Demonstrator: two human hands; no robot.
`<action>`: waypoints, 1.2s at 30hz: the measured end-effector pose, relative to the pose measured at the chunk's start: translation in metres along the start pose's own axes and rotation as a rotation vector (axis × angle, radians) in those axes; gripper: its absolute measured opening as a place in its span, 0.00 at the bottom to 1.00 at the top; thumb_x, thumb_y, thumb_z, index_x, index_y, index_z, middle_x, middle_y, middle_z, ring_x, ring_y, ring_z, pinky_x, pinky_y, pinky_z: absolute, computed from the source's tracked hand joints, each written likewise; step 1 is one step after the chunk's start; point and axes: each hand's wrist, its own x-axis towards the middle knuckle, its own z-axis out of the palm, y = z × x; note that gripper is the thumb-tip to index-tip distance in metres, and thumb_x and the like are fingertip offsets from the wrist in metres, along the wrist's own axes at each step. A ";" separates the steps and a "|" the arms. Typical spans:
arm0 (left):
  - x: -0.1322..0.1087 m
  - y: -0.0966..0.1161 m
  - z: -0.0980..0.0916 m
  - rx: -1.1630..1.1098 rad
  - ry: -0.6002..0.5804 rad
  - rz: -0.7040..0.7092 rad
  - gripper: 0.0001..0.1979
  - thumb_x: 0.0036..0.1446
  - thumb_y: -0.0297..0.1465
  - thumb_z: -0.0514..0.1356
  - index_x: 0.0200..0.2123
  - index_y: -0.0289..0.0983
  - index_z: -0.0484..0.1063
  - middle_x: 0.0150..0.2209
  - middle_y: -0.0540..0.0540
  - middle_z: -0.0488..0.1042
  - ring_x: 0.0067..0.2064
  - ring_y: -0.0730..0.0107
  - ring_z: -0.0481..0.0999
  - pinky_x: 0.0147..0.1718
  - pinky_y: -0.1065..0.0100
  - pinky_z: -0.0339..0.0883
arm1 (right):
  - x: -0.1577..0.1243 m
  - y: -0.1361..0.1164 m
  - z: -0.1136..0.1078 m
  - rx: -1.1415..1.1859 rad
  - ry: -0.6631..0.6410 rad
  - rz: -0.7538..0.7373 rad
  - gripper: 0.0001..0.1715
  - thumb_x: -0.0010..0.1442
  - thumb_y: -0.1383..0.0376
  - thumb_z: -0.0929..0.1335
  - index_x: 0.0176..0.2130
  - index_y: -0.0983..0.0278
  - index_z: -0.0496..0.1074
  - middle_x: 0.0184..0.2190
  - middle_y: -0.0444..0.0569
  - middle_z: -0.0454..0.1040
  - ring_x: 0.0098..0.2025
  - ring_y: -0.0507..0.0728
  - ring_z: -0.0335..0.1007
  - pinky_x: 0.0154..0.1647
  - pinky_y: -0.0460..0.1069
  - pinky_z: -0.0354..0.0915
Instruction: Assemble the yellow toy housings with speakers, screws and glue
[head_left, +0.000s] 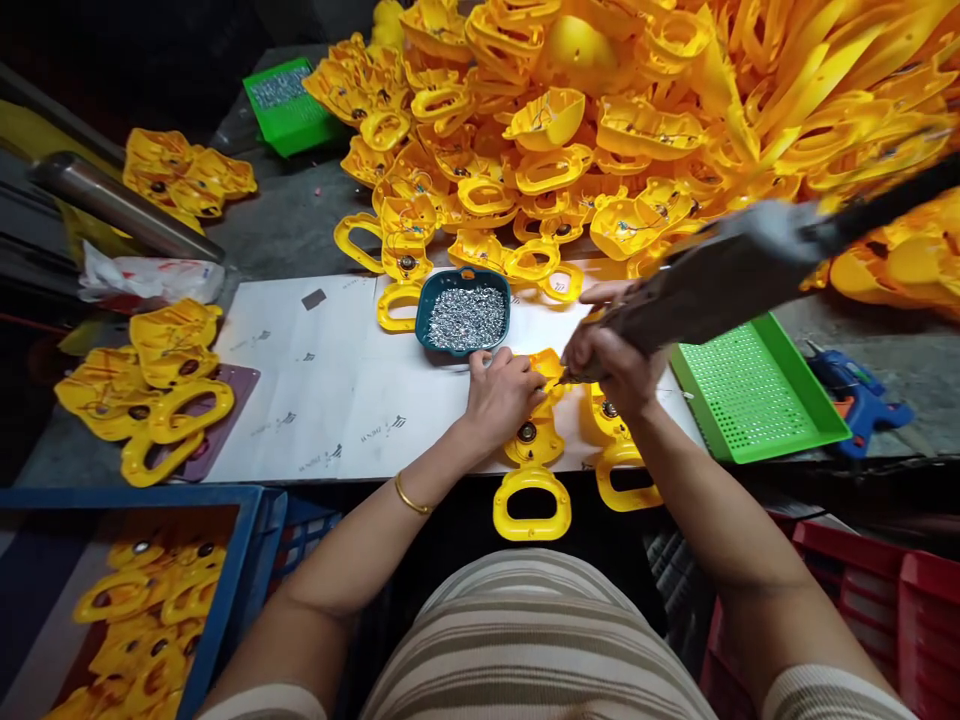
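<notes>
My right hand (611, 355) is wrapped round a grey electric screwdriver (705, 270), whose tip points down and left at a yellow plastic shell (532, 445) with a loop handle. My left hand (506, 395) rests on the upper part of that shell, fingers bent and pressed close together by the screwdriver's tip. Whether those fingers pinch a screw is too small to tell. The shell's handle hangs over the table's front edge. A second yellow shell (626, 475) lies just right of it, partly behind my right wrist. Beyond my left hand stands a dark teal bowl (425, 335) of small screws (466, 318).
A large heap of yellow shells (547, 120) covers the back. At right are a green perforated tray (810, 425) and a blue glue gun (862, 390). More shells (150, 390) lie at left. A blue crate (244, 560) and a red crate (847, 570) stand below the table.
</notes>
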 end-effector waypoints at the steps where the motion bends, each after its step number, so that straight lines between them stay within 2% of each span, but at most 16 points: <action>1: -0.002 -0.002 -0.002 0.011 -0.005 0.018 0.06 0.60 0.34 0.62 0.33 0.42 0.79 0.37 0.45 0.77 0.45 0.57 0.68 0.46 0.51 0.53 | 0.000 -0.009 -0.003 0.045 0.040 -0.059 0.16 0.54 0.54 0.71 0.40 0.59 0.68 0.16 0.36 0.62 0.14 0.50 0.58 0.14 0.47 0.61; 4: -0.008 -0.009 -0.008 0.056 -0.003 0.078 0.07 0.61 0.32 0.60 0.34 0.43 0.79 0.35 0.46 0.78 0.45 0.56 0.68 0.50 0.45 0.50 | 0.002 -0.035 -0.021 0.089 0.139 -0.215 0.12 0.54 0.59 0.71 0.38 0.60 0.71 0.15 0.37 0.62 0.14 0.50 0.59 0.14 0.47 0.62; 6: -0.013 -0.014 -0.014 0.068 0.015 0.118 0.07 0.61 0.32 0.59 0.37 0.44 0.79 0.34 0.46 0.78 0.45 0.57 0.69 0.52 0.43 0.48 | 0.002 -0.046 -0.038 0.036 0.190 -0.255 0.10 0.54 0.59 0.71 0.37 0.60 0.71 0.16 0.37 0.62 0.14 0.50 0.59 0.15 0.47 0.62; 9: -0.013 -0.014 -0.022 0.006 0.085 0.167 0.07 0.62 0.34 0.60 0.39 0.43 0.78 0.36 0.46 0.79 0.43 0.59 0.69 0.50 0.48 0.52 | -0.002 -0.051 -0.065 -0.054 0.285 -0.267 0.11 0.53 0.58 0.72 0.36 0.59 0.72 0.15 0.37 0.63 0.14 0.51 0.58 0.15 0.48 0.62; 12: 0.004 0.002 -0.027 -0.051 0.157 0.223 0.10 0.63 0.33 0.57 0.42 0.41 0.78 0.40 0.44 0.78 0.44 0.59 0.67 0.42 0.58 0.57 | -0.009 -0.048 -0.083 -0.107 0.358 -0.248 0.10 0.52 0.59 0.72 0.36 0.58 0.72 0.15 0.38 0.62 0.14 0.51 0.57 0.16 0.50 0.62; 14: 0.024 0.019 -0.026 -0.026 0.106 0.291 0.12 0.63 0.29 0.56 0.47 0.42 0.76 0.45 0.43 0.76 0.46 0.58 0.66 0.39 0.61 0.58 | -0.013 -0.045 -0.088 -0.132 0.381 -0.230 0.10 0.53 0.58 0.71 0.36 0.58 0.72 0.16 0.38 0.62 0.14 0.51 0.57 0.17 0.50 0.62; 17: 0.058 0.041 -0.022 0.043 -0.074 0.430 0.19 0.60 0.24 0.56 0.53 0.43 0.72 0.51 0.42 0.72 0.50 0.56 0.64 0.40 0.62 0.58 | -0.017 -0.045 -0.091 -0.144 0.385 -0.243 0.10 0.53 0.59 0.70 0.37 0.58 0.71 0.16 0.37 0.63 0.14 0.51 0.58 0.17 0.49 0.63; 20: 0.083 0.053 -0.019 0.090 -0.236 0.506 0.17 0.58 0.28 0.60 0.51 0.43 0.74 0.49 0.41 0.71 0.50 0.54 0.64 0.40 0.62 0.58 | -0.020 -0.047 -0.095 -0.123 0.368 -0.246 0.11 0.53 0.59 0.71 0.37 0.59 0.70 0.16 0.37 0.63 0.15 0.51 0.59 0.18 0.48 0.64; 23: 0.094 0.056 -0.018 0.103 -0.279 0.540 0.12 0.58 0.31 0.63 0.46 0.45 0.77 0.45 0.42 0.72 0.49 0.55 0.65 0.39 0.62 0.57 | -0.022 -0.052 -0.099 -0.110 0.373 -0.230 0.11 0.53 0.58 0.71 0.37 0.59 0.70 0.16 0.37 0.63 0.14 0.51 0.59 0.17 0.48 0.64; 27: 0.096 0.049 -0.011 0.006 -0.213 0.624 0.07 0.60 0.32 0.61 0.40 0.43 0.79 0.40 0.45 0.76 0.44 0.62 0.66 0.36 0.65 0.57 | -0.026 -0.065 -0.102 -0.068 0.349 -0.240 0.11 0.54 0.59 0.71 0.37 0.60 0.71 0.16 0.38 0.63 0.15 0.52 0.59 0.16 0.50 0.63; 30: 0.090 0.040 -0.001 -0.052 -0.065 0.647 0.07 0.63 0.32 0.58 0.39 0.41 0.77 0.36 0.47 0.78 0.40 0.64 0.67 0.35 0.66 0.58 | -0.029 -0.081 -0.107 -0.045 0.317 -0.243 0.10 0.54 0.61 0.71 0.39 0.59 0.73 0.17 0.41 0.64 0.16 0.54 0.60 0.16 0.52 0.64; 33: 0.083 0.035 0.008 -0.085 0.067 0.614 0.09 0.64 0.30 0.56 0.34 0.38 0.75 0.33 0.46 0.79 0.37 0.65 0.68 0.34 0.66 0.60 | -0.032 -0.101 -0.113 -0.063 0.303 -0.240 0.10 0.53 0.60 0.72 0.38 0.59 0.75 0.15 0.41 0.62 0.15 0.55 0.58 0.14 0.54 0.63; 36: 0.078 0.036 0.013 -0.134 0.103 0.565 0.08 0.63 0.27 0.54 0.33 0.38 0.73 0.32 0.47 0.78 0.35 0.68 0.70 0.34 0.69 0.63 | -0.035 -0.115 -0.120 -0.117 0.380 -0.169 0.11 0.51 0.57 0.74 0.36 0.56 0.76 0.15 0.41 0.62 0.15 0.56 0.57 0.15 0.55 0.63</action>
